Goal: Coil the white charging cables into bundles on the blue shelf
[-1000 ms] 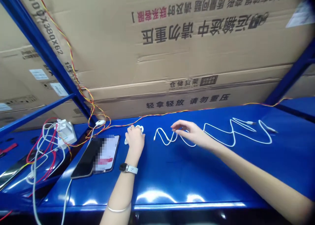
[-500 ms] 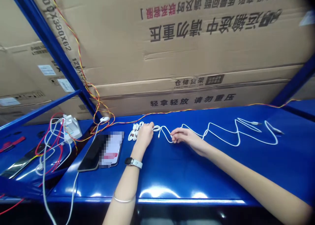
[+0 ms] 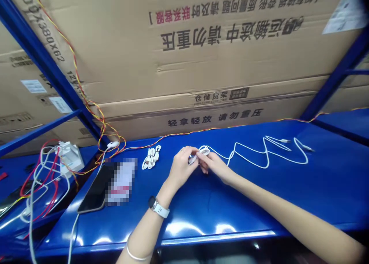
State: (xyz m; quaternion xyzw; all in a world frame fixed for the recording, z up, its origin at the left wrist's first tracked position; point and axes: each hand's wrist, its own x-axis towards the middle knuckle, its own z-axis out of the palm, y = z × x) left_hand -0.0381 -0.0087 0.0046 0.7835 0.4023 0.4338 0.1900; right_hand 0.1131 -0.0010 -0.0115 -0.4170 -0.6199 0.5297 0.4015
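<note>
In the head view, my left hand (image 3: 182, 164) and my right hand (image 3: 216, 167) meet over the blue shelf. A small coil of white charging cable (image 3: 204, 151) is pinched between the fingers of both. My fingers partly hide the coil. White cable lengths (image 3: 266, 158) lie in zigzags to the right, with their plug ends at the far right; whether they join the held coil I cannot tell. To the left of my left hand, several bundled white cables (image 3: 151, 157) lie side by side on the shelf.
Two phones (image 3: 93, 189) lie left of my hands. Farther left, a white charger block (image 3: 70, 158) stands among tangled red and white cables. A red-yellow twisted wire (image 3: 184, 133) runs along the back edge. Large cardboard boxes (image 3: 184, 75) and blue posts (image 3: 328, 79) stand behind.
My left hand has left the bundled cables and moved right, meeting my right hand. A small white cable coil is now raised between both hands. The view has shifted slightly.
</note>
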